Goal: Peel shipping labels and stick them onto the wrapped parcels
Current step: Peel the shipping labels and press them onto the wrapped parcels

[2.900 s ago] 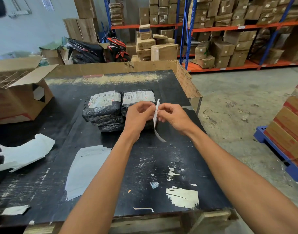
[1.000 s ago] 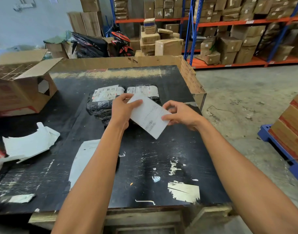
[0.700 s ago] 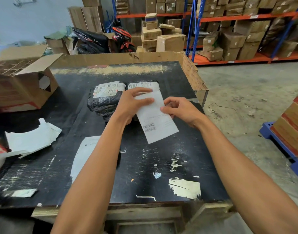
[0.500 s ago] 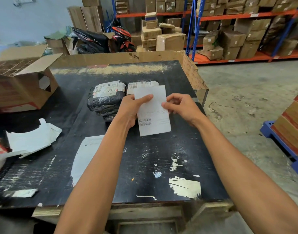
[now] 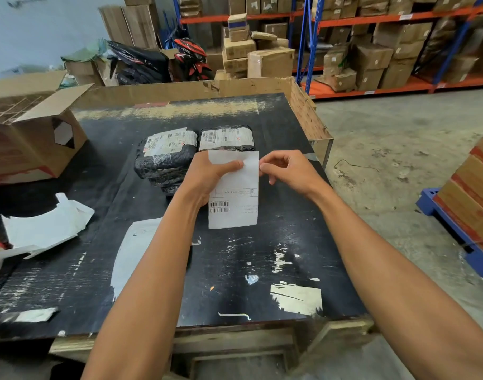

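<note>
Both my forearms reach over the scuffed black bench, past torn paper scraps stuck near its front edge. Above mid-bench I hold a label upright, barcode low on its face. My left hand grips its upper left, thumb across the front. My right hand pinches the top right edge between thumb and fingertip, the other fingers curled; judging by that, I am working the corner loose from its backing.

Just beyond lie the parcels, black-wrapped and stacked, two on top already bearing labels. Spent backing paper lies to the left by an open box; racks of cartons stand behind.

The risks, as I judge them: the corner may tear if I pull before the two layers truly split. Once free, the limp sheet could fold and stick to itself, or to my fingers. Laid on crinkled wrap, it may crease across the barcode. I cannot tell from here which lower parcel still lacks a label, so double-labelling a finished one is possible.
</note>
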Motion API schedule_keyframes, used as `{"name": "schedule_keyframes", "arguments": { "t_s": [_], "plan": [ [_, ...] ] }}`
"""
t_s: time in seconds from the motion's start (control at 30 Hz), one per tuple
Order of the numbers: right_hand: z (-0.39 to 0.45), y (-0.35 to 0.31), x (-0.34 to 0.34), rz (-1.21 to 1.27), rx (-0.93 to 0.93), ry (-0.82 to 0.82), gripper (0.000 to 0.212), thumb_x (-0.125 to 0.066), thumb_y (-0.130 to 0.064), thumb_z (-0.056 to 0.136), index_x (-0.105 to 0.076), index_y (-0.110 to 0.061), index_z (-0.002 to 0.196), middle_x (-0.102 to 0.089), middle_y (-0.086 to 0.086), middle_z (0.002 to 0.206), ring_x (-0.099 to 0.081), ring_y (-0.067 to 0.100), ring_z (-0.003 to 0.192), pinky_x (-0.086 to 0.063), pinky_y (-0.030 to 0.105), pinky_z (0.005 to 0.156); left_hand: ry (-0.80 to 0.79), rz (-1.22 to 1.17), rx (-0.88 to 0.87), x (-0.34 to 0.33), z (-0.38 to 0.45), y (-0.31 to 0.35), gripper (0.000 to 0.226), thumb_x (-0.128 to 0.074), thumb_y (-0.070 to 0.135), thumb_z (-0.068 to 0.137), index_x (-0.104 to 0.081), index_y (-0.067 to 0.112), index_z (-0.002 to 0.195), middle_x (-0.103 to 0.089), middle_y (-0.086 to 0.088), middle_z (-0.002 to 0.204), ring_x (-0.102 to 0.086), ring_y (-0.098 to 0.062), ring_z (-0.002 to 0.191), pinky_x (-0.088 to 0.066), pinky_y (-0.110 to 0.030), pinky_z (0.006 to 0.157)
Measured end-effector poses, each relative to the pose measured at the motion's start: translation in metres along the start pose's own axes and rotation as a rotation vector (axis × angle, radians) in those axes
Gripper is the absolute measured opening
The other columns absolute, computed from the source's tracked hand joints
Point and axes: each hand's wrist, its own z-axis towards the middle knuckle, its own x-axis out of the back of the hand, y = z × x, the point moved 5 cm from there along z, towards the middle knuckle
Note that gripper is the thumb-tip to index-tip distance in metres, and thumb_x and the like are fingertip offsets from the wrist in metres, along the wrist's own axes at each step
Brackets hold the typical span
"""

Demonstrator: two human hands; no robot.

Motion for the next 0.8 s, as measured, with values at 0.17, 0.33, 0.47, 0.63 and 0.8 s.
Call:
{"name": "schedule_keyframes", "arguments": {
  "t_s": [0.17,0.33,0.47,0.63,0.8],
  "plan": [
    [-0.0015,-0.0013,-0.0016,-0.023,0.002,-0.017,0.010,-0.069,-0.021,0.093,-0.078,-0.016,0.094,-0.078,0.000,0.085,-0.062,0.010,0.064,-0.051,0.021,0.076,0.005,0.051,-0.002,0.0013,0.0000,0.0003,0.033,-0.085,0.009,0.075,-0.072,0.000,0.105,-0.078,-0.014,0.095,-0.076,-0.028,0.082,-0.063,-0.041,0.072],
    [-0.0002,-0.0006,-0.0030,-0.051,-0.003,-0.022,0.010,-0.069,-0.022,0.093,-0.078,-0.018,0.093,-0.077,-0.003,0.083,-0.062,0.008,0.063,-0.051,0.024,0.078,-0.012,0.077,-0.003,0.0014,0.0005,-0.0001,0.036,-0.086,0.011,0.075,-0.072,0.001,0.106,-0.078,-0.013,0.095,-0.076,-0.029,0.083,-0.063,-0.042,0.073],
    [0.0010,-0.0016,-0.0037,-0.034,-0.003,-0.029,0.010,-0.069,-0.022,0.093,-0.078,-0.018,0.094,-0.078,-0.001,0.085,-0.062,0.009,0.065,-0.051,0.025,0.079,-0.008,0.090,-0.012,0.0030,-0.0002,0.0034,0.033,-0.085,0.011,0.076,-0.072,0.001,0.104,-0.078,-0.014,0.095,-0.076,-0.030,0.083,-0.063,-0.045,0.074],
    [0.0016,-0.0052,-0.0033,-0.013,0.004,-0.031,0.010,-0.069,-0.020,0.093,-0.078,-0.016,0.093,-0.078,0.001,0.084,-0.061,0.009,0.064,-0.054,0.027,0.082,0.001,0.101,-0.012,0.0041,-0.0012,0.0059,0.030,-0.085,0.010,0.076,-0.073,0.002,0.103,-0.078,-0.013,0.095,-0.076,-0.030,0.083,-0.064,-0.044,0.074],
    [0.0034,-0.0060,-0.0054,-0.041,0.008,-0.032,0.010,-0.068,-0.021,0.091,-0.077,-0.017,0.091,-0.077,0.000,0.082,-0.061,0.009,0.064,-0.055,0.031,0.085,0.003,0.106,-0.010,0.0048,0.0000,0.0061,0.030,-0.085,0.011,0.077,-0.073,0.002,0.103,-0.078,-0.013,0.095,-0.076,-0.028,0.082,-0.064,-0.043,0.074]
  ]
}}
